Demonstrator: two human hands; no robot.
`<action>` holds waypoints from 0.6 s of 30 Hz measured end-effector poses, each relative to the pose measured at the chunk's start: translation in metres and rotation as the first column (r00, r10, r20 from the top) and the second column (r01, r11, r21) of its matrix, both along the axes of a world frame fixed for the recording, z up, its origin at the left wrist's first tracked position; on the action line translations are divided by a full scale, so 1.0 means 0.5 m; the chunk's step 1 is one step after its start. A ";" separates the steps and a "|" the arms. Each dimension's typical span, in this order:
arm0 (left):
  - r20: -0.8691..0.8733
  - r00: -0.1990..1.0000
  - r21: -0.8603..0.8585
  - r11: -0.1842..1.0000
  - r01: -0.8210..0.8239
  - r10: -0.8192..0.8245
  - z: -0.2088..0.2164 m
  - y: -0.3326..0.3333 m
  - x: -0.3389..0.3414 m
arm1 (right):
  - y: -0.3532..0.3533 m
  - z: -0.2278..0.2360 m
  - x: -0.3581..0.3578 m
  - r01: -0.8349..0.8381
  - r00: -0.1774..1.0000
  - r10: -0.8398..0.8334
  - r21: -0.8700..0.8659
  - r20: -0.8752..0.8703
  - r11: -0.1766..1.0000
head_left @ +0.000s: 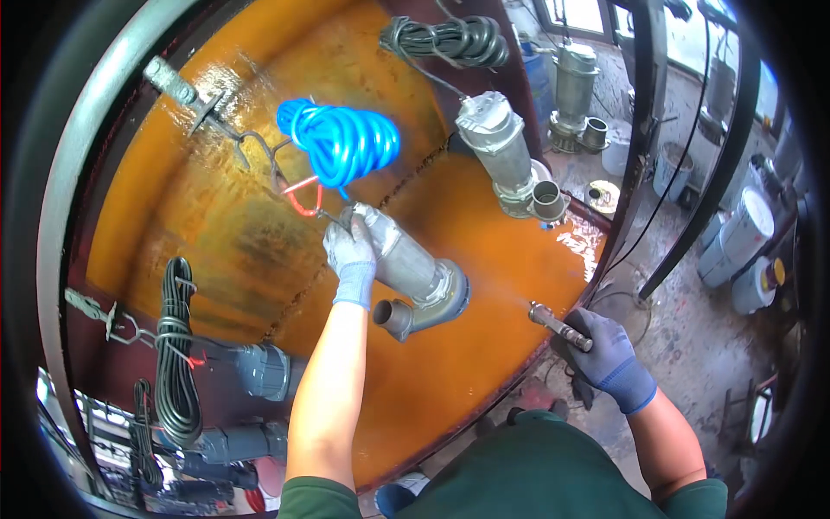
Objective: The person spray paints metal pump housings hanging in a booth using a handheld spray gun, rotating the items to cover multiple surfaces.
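Observation:
A grey submersible pump [406, 264] hangs tilted in the middle, its round outlet [394, 317] at the lower left. My left hand [350, 255], in a pale work glove, is closed around the top end of this pump; the exact grip is partly hidden. A metal hook and an orange-red loop [303, 197] sit just above, beside a bright blue coil [346, 143] of cable or hose. To the right, my gloved right hand [598, 350] grips a metal spray gun [560, 326]. Its nozzle points at the pump's base, with a faint mist between them.
Behind is an orange-stained booth wall [233, 225]. Another grey pump [497, 147] hangs at the right under a black cable coil [445, 41]. More pumps [264, 372] and cable coils [179, 355] hang at the left. Buckets [743, 229] and a frame post [705, 199] stand at the right.

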State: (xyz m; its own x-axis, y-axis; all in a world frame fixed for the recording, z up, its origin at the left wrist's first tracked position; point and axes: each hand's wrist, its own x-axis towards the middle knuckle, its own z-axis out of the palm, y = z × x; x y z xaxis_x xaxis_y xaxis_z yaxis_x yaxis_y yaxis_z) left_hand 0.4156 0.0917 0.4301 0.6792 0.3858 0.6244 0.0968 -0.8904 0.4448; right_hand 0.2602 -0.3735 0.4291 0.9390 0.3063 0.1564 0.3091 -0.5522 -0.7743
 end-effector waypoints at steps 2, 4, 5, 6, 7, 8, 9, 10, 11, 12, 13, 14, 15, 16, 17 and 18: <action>0.070 0.996 0.094 0.994 0.050 -0.056 0.005 -0.016 -0.011 | 0.019 0.016 -0.009 -0.142 0.990 0.140 0.057 0.034 0.988; 0.016 1.000 0.103 0.995 0.008 -0.010 0.014 -0.032 -0.013 | 0.040 0.024 -0.029 -0.263 0.961 0.265 0.035 -0.084 0.964; 0.011 1.000 0.068 0.998 0.001 -0.002 0.016 -0.028 -0.014 | 0.049 0.030 -0.035 -0.373 0.906 0.373 0.041 -0.201 0.927; 0.006 1.000 0.033 0.999 -0.005 0.005 0.018 -0.025 -0.014 | 0.057 0.036 -0.037 -0.376 0.905 0.374 0.030 -0.202 0.926; 0.025 0.999 0.044 0.999 0.024 -0.025 0.015 -0.016 -0.012 | 0.062 0.040 -0.037 -0.337 0.931 0.330 -0.020 -0.157 0.941; 0.011 0.995 -0.022 0.994 0.103 -0.102 0.017 -0.001 -0.011 | 0.066 0.043 -0.036 -0.296 0.952 0.288 -0.068 -0.107 0.953; -0.011 0.993 -0.026 0.992 0.121 -0.121 0.014 0.008 -0.010 | 0.064 0.036 -0.028 -0.249 0.967 0.241 -0.095 -0.086 0.964; -0.034 0.989 -0.031 0.990 0.140 -0.141 0.012 0.012 -0.007 | 0.069 0.028 -0.026 -0.127 0.990 0.134 -0.159 0.036 0.979; -0.035 0.990 -0.041 0.990 0.138 -0.139 0.006 0.012 -0.003 | 0.070 0.036 -0.027 -0.118 0.992 0.123 -0.166 0.021 0.979; -0.020 0.997 -0.049 0.996 0.071 -0.072 -0.001 0.009 0.001 | 0.069 0.044 -0.027 -0.109 0.994 0.111 -0.173 0.006 0.979; -0.007 1.000 -0.058 0.998 0.010 -0.010 -0.002 -0.003 0.007 | 0.067 0.043 -0.029 -0.185 0.983 0.182 -0.174 -0.029 0.967; 0.004 0.999 -0.067 0.996 -0.051 0.051 -0.001 -0.015 0.016 | 0.063 0.041 -0.030 -0.259 0.966 0.251 -0.172 -0.065 0.951; -0.093 0.991 -0.157 0.981 -0.111 0.097 0.006 -0.023 0.033 | 0.059 0.032 -0.029 -0.314 0.948 0.304 -0.107 -0.095 0.943; 0.026 0.997 -0.225 0.973 -0.059 0.066 -0.002 -0.016 0.038 | 0.063 0.039 -0.026 -0.318 0.946 0.308 -0.110 -0.098 0.942; 0.149 0.988 -0.278 0.961 0.008 0.035 -0.010 -0.011 0.045 | 0.068 0.052 -0.019 -0.292 0.956 0.283 -0.142 -0.082 0.946; 0.188 0.982 -0.332 0.942 0.056 0.008 -0.014 -0.003 0.056 | 0.069 0.060 -0.012 -0.264 0.964 0.256 -0.174 -0.067 0.949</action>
State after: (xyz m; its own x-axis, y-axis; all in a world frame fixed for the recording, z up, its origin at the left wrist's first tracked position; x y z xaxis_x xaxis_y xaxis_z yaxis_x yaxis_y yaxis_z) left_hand 0.4436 0.0903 0.4229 0.5768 0.5785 0.5768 -0.0347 -0.6881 0.7248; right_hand 0.2541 -0.3390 0.4592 0.8274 0.5604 0.0375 0.4296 -0.5884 -0.6850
